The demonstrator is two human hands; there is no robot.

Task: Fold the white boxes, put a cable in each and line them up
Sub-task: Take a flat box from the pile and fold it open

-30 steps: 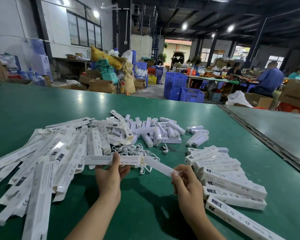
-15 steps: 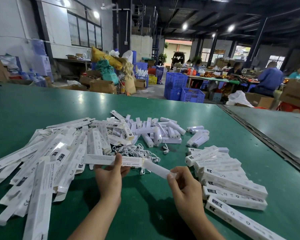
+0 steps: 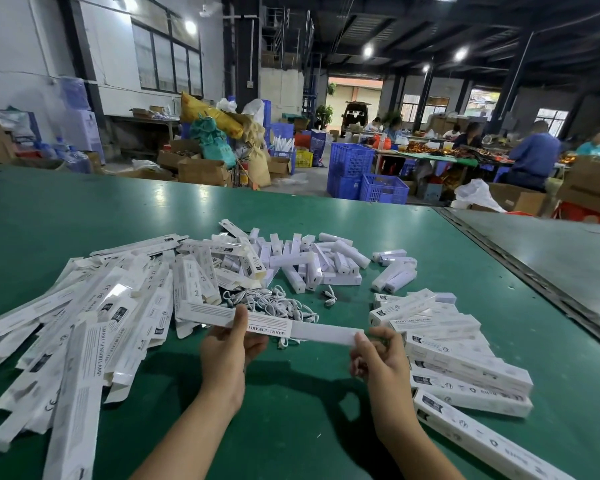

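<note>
The left hand [image 3: 229, 355] grips a white box [image 3: 219, 315] near its middle, thumb on top and fingers beneath, and holds it level above the surface [image 3: 291, 427]. The right hand [image 3: 378, 358] pinches the far end of a long white insert [image 3: 326, 332], which sticks out of the box's open right end. To do this step well, the insert should probably stay in line with the box so it slides in without snagging the flaps, while the left hand keeps a light grip so the walls do not get crushed.

Whether a cable is already inside the box cannot be seen. Loose cables [image 3: 274, 303] lie just beyond it, flat boxes [image 3: 101, 323] are heaped to the left, and closed boxes [image 3: 465, 362] are stacked to the right, their contents hidden.
</note>
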